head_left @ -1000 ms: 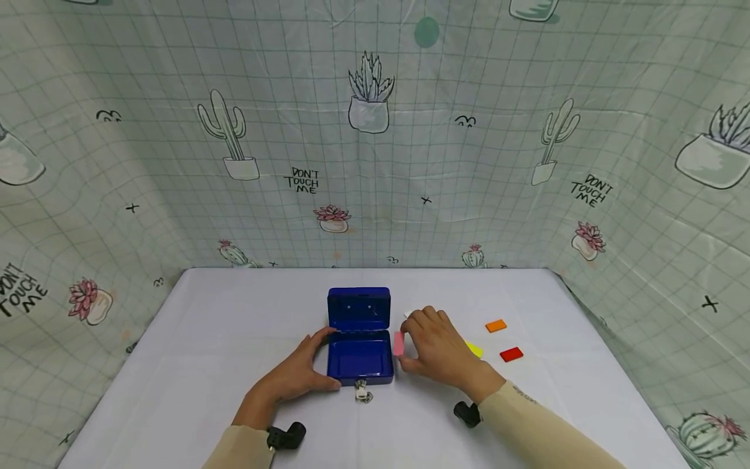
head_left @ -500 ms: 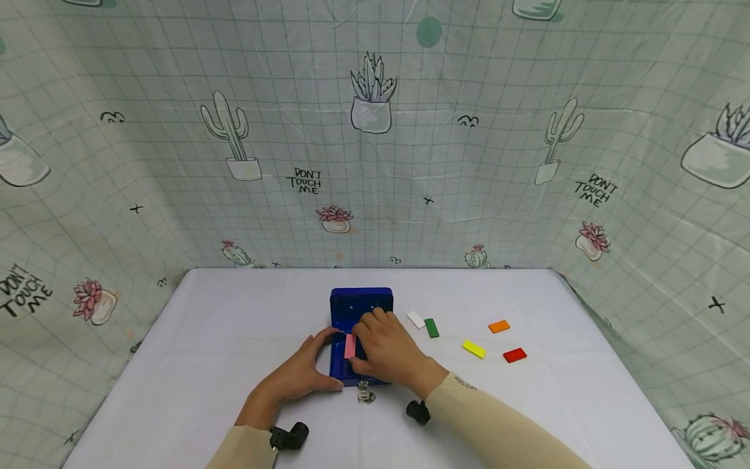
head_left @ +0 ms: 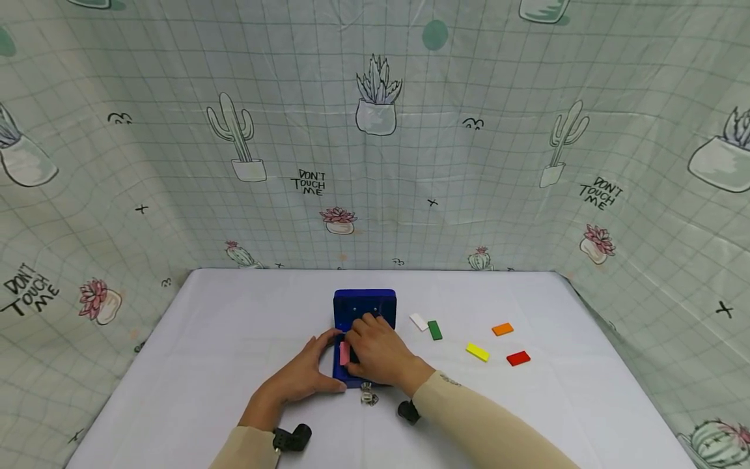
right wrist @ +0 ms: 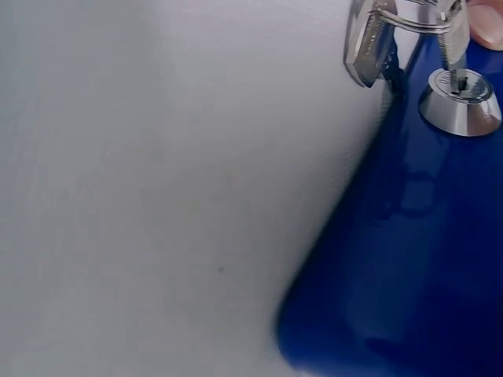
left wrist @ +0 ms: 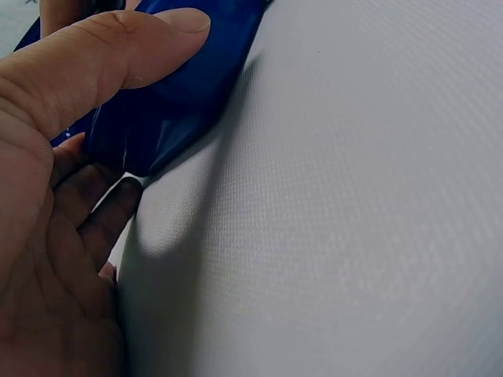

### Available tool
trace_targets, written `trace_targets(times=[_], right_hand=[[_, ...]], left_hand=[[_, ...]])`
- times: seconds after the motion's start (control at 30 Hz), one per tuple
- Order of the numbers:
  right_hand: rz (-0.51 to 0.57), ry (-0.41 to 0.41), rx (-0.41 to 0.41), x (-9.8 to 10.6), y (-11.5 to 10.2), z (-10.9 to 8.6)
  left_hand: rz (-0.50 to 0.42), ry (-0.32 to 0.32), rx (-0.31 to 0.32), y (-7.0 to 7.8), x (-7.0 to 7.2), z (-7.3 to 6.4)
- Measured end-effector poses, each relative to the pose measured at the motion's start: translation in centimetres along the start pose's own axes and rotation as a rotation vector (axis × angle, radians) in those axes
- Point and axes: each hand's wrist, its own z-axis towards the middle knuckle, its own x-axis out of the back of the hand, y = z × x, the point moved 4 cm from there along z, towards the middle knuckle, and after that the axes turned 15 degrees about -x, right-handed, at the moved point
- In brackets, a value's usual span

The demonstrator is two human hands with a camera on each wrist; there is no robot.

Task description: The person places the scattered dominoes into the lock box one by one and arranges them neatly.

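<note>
A blue cash box [head_left: 364, 294] stands on the table with its lid raised. My left hand [head_left: 301, 372] grips the box's left side; in the left wrist view the thumb [left wrist: 157, 51] lies along the blue wall [left wrist: 169, 110] and the other fingers reach round behind. Inside the box my right hand [head_left: 381, 352] pinches a pink rectangular block [head_left: 344, 354] between thumb and fingers, close to the left inner wall. Keys [right wrist: 369, 47] hang from the silver lock [right wrist: 462, 106] on the front. Much of the box's inside is hidden under the right hand.
Right of the box lie white [head_left: 418, 322], green [head_left: 435, 330], yellow [head_left: 477, 352], orange [head_left: 502, 329] and red [head_left: 518, 358] blocks. A patterned curtain [head_left: 375, 215] rises behind the white table [head_left: 246, 299].
My right hand has carried the pink block leftward from beside the box to its left inner wall, then lowered it a little. The left hand keeps its hold on the box.
</note>
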Motion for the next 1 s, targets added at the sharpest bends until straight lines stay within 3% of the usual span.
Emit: trace_targets(times=[0.37, 1.0], right_hand=[[0.001, -0.067, -0.003, -0.29, -0.29, 0.30], [-0.033, -0.082, 0.023, -0.51, -0.65, 0.65]], left_hand=[[0.000, -0.004, -0.013, -0.06, 0.00, 0.01], [-0.012, -0.011, -0.024, -0.11, -0.02, 0.03]])
